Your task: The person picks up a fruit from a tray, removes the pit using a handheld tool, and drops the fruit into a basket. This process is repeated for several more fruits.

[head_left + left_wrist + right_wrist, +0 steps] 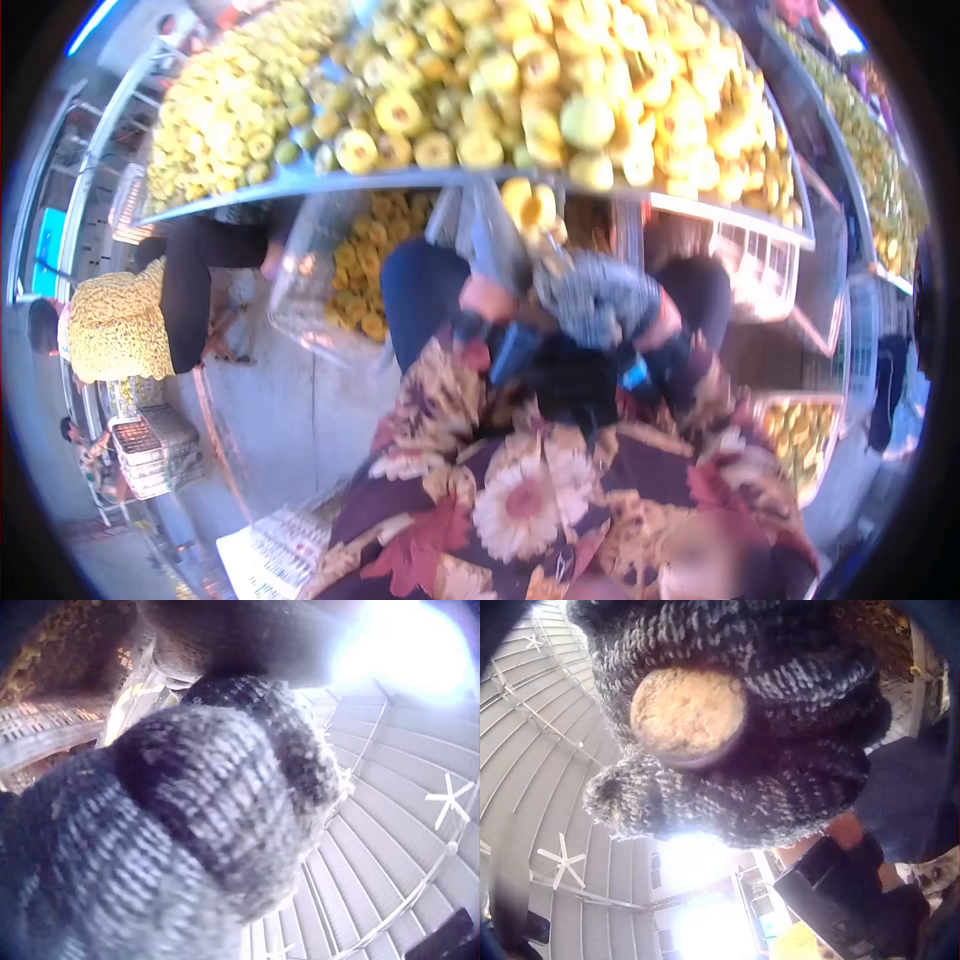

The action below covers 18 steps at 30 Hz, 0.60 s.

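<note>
Both my hands wear grey knitted gloves and are close together over my lap in the head view. My left hand [492,250] reaches up to pale yellow cut fruit [528,205], which it seems to hold at its fingertips; blur softens the grip. In the left wrist view its gloved fingers [217,787] are bent, and their far side is hidden. My right hand [600,298] curls round a piece with a round, rough tan end [688,712] and dark rim; the rest of that piece is inside the fist.
A raised table [350,180] heaped with yellow-green cut fruit [480,150] spans the far side. A crate of darker fruit [360,280] stands left of my knees, a white crate [765,265] to the right. Another person [120,325] sits at far left.
</note>
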Tool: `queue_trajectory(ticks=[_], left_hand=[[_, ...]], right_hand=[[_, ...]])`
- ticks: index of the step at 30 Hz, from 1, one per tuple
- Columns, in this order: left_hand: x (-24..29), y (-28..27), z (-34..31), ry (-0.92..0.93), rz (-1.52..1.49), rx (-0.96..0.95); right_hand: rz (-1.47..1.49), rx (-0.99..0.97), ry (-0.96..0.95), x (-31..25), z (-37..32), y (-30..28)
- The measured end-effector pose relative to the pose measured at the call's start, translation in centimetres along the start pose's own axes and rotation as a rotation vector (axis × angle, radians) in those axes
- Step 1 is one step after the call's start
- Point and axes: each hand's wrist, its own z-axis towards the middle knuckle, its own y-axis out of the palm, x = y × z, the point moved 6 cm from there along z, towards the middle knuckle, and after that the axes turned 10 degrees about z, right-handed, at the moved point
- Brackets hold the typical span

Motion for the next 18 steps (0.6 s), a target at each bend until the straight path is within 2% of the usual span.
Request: queue_trajectory(ticks=[1, 2, 3, 4, 6, 7, 9, 11, 12, 17, 18], left_hand=[[0.4, 0.5, -0.2, -0.022, -0.101, -0.005], [2.8, 0.7, -0.3, 0.242, 0.19, 0.662], [4.9, 0.9, -1.1, 0.33, 0.544, 0.553], [6.8, 1.2, -2.2, 0.462, 0.869, 0.476], [10.1, -1.0, -4.6, 0.561, 0.902, 0.586], [12.4, -2.0, -5.9, 0.644, 0.898, 0.641], [15.9, -4.5, -8.3, 0.585, 1.049, 0.885], [19.0, -9.3, -8.8, 0.203, 2.267, 0.963], [19.4, -8.9, -8.3, -0.054, 2.272, 1.03], [16.4, -0.5, 2.1, 0.47, 2.036, 0.568], [15.5, 1.9, 4.5, 0.581, 2.112, 0.477]], right_hand=[[-0.147, 0.018, -0.072, -0.7, -0.2, -0.2], [-0.265, 0.157, -0.121, -1.6, -0.2, -2.0], [-0.362, 0.308, -0.165, -2.1, -0.1, -5.3], [-1.257, 0.426, -0.292, -3.1, 1.1, -11.3], [-2.065, 0.603, -0.329, -3.1, 1.7, -14.2], [-1.979, 0.699, -0.256, -3.5, 0.7, -12.1], [-1.853, 0.807, -0.164, -3.8, 0.3, -10.2], [-1.759, 0.859, -0.147, -3.6, 0.5, -9.7], [-1.784, 0.862, -0.116, -3.4, 1.1, -10.8], [-1.717, 0.844, -0.008, -3.0, 2.0, -7.9], [-1.69, 0.843, -0.015, -3.1, 1.9, -7.3]])
